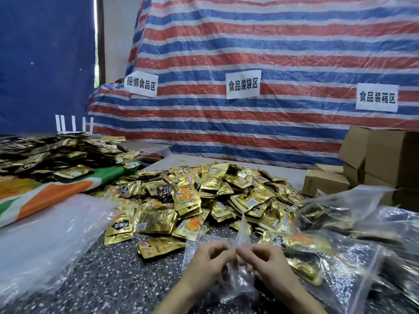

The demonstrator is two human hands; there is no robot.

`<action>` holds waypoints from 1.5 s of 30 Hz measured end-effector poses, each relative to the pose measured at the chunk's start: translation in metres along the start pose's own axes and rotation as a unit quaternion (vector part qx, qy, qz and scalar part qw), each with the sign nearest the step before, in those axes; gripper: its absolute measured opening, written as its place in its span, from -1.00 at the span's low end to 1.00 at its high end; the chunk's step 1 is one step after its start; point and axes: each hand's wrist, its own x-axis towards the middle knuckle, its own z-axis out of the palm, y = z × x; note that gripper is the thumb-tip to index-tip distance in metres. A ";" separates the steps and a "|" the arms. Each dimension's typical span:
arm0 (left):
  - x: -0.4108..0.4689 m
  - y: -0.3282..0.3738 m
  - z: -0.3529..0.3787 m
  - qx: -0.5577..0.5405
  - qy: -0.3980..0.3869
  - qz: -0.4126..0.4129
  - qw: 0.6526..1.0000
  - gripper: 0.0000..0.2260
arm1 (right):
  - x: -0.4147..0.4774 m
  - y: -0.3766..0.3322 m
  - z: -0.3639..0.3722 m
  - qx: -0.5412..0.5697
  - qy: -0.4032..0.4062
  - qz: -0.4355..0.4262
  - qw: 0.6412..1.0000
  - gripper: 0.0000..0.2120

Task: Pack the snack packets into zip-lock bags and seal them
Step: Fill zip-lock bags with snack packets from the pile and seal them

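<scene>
White signs on a striped tarp (249, 41) read: left sign (141, 85) 捆绑食品区, middle sign (243, 84) 食品装袋区, right sign (377, 97) 食品装箱区. Low and centre, the left hand (208, 261) and right hand (265, 261), fingers curled, together pinch a clear zip-lock bag (242, 232) over the speckled counter (113, 268), just before a heap of gold snack packets (204, 196).

Soft, even light fills the scene, with few shadows on the tabletop (113, 275). Gold snack packets (188, 200) and the clear plastic sheet (45, 241) throw glare; wide-angle distortion bends the edges, and the lower corners blur.
</scene>
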 end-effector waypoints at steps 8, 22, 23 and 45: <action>0.002 -0.001 -0.002 -0.013 -0.001 -0.029 0.999 -0.78 | 0.000 0.001 0.002 -0.009 -0.005 -0.030 0.999 -0.66; -0.001 0.000 -0.006 -0.063 0.055 -0.042 0.996 -0.78 | 0.003 0.007 -0.003 0.049 0.038 -0.028 0.998 -0.66; 0.000 0.000 -0.008 -0.085 0.095 -0.044 0.991 -0.76 | 0.003 0.006 -0.006 0.069 0.064 -0.029 0.995 -0.62; 0.006 0.101 -0.015 0.171 0.103 0.047 0.979 -0.72 | -0.010 -0.030 -0.011 -0.241 0.063 -0.345 0.905 -0.79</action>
